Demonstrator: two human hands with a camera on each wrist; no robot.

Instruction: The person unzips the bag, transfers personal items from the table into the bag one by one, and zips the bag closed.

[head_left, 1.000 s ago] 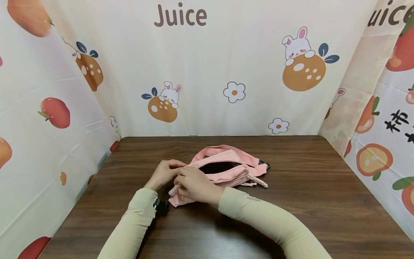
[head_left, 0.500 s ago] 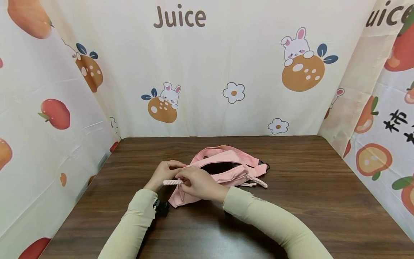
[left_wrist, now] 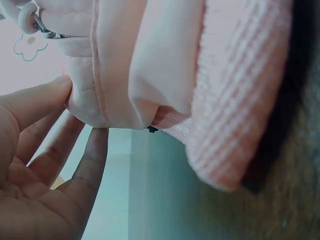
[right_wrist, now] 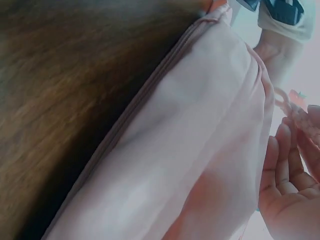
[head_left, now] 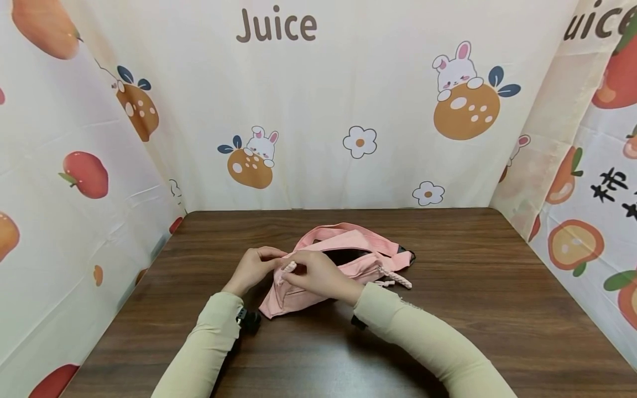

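Observation:
A pink waist bag (head_left: 306,300) lies on the table, its dark opening (head_left: 345,256) gaping along the top. At the bag's left end, my left hand (head_left: 252,270) pinches the fabric edge between thumb and fingers; the left wrist view shows these fingertips (left_wrist: 95,142) against the cloth. My right hand (head_left: 320,275) pinches a braided cord zipper pull (head_left: 288,268) just beside the left hand. In the right wrist view the cord (right_wrist: 305,122) runs into the curled fingers. The zipper slider under the right hand is hidden in the head view.
A second braided cord (head_left: 397,277) hangs at the bag's right end. The pink strap (head_left: 343,226) loops behind the bag to a dark buckle (head_left: 405,254). Brown wooden table (head_left: 448,331) surrounds it, with printed curtains (head_left: 308,99) at the back and sides.
My right hand has shifted slightly right and up with the cord, which has swung from pointing left to pointing up. Less of the dark opening shows. The left hand stays at the bag's end.

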